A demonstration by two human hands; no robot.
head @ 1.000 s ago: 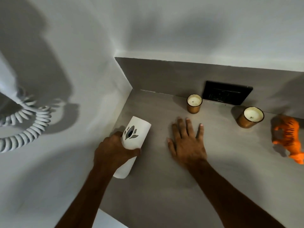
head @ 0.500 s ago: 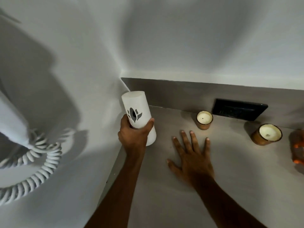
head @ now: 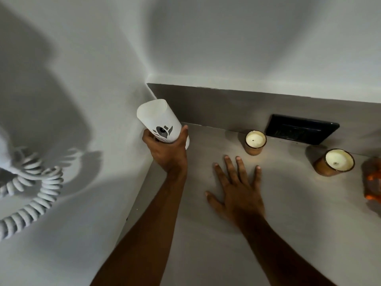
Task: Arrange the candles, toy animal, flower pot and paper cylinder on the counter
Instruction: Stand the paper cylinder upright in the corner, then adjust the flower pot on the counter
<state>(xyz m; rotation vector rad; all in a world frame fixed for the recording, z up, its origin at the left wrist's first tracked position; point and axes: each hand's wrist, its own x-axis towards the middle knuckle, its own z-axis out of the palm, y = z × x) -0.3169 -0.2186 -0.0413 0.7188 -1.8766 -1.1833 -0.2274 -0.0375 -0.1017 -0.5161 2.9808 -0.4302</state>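
Note:
My left hand (head: 167, 151) grips the white paper cylinder (head: 157, 118) with a dark leaf cut-out, holding it nearly upright in the back left corner of the grey counter (head: 206, 254). My right hand (head: 235, 190) lies flat on the counter with fingers spread, holding nothing. One candle in an amber glass (head: 255, 142) stands just beyond my right fingertips. A second candle (head: 335, 165) stands further right. The orange toy animal (head: 373, 182) is cut off by the right edge and blurred. No flower pot is in view.
White walls close the counter at the left and back. A black socket plate (head: 302, 132) sits in the grey backsplash behind the candles. A white coiled cord (head: 31, 193) hangs on the left wall.
My left hand has lifted the cylinder from lying tilted near the front and carried it back into the corner, standing it up. My right hand has stayed flat.

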